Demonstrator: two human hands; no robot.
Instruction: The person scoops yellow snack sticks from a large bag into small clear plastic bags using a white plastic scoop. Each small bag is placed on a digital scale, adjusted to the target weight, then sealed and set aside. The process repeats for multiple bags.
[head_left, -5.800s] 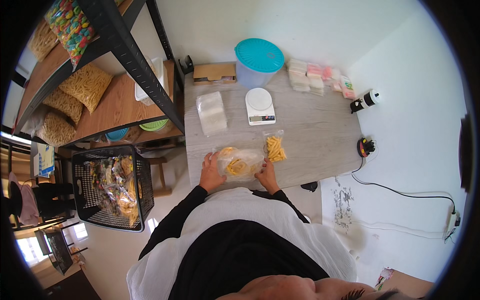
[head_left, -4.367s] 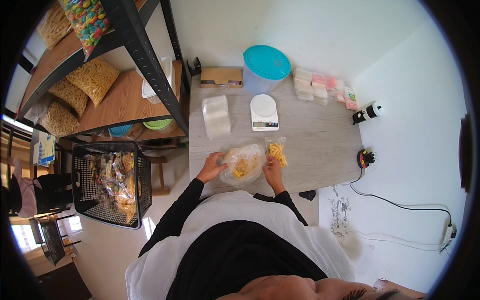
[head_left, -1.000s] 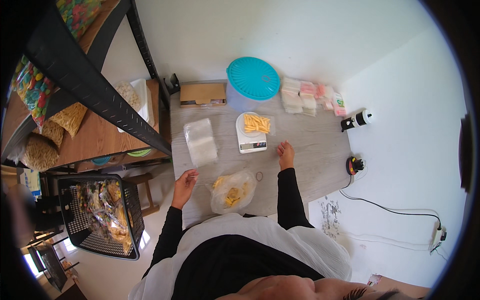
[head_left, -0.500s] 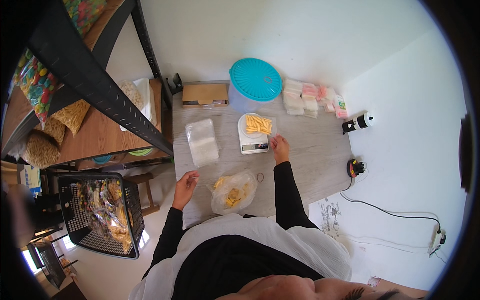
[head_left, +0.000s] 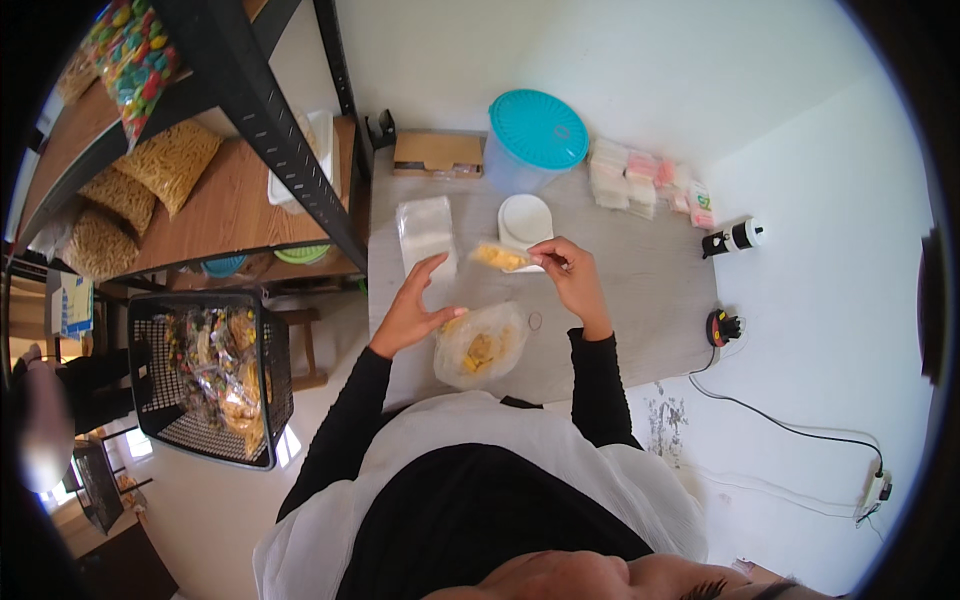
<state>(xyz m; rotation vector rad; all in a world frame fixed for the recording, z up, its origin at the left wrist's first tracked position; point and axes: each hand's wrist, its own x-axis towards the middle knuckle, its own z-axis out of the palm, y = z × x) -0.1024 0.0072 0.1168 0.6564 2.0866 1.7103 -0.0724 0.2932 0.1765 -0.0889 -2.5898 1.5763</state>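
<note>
Your right hand (head_left: 572,272) pinches a small clear packet of yellow snacks (head_left: 500,257) just off the white scale (head_left: 526,220) — lifted clear, likely after weighing. Your left hand (head_left: 415,305) hovers open, holding nothing, beside the larger snack bag (head_left: 480,345) on the table (head_left: 640,290).

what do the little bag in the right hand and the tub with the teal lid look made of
The small clear bag of yellow snack pieces in the right hand looks like thin glossy plastic film: the contents show through. The round tub with the teal lid seems rigid plastic, its wall translucent and its lid matte.
</note>
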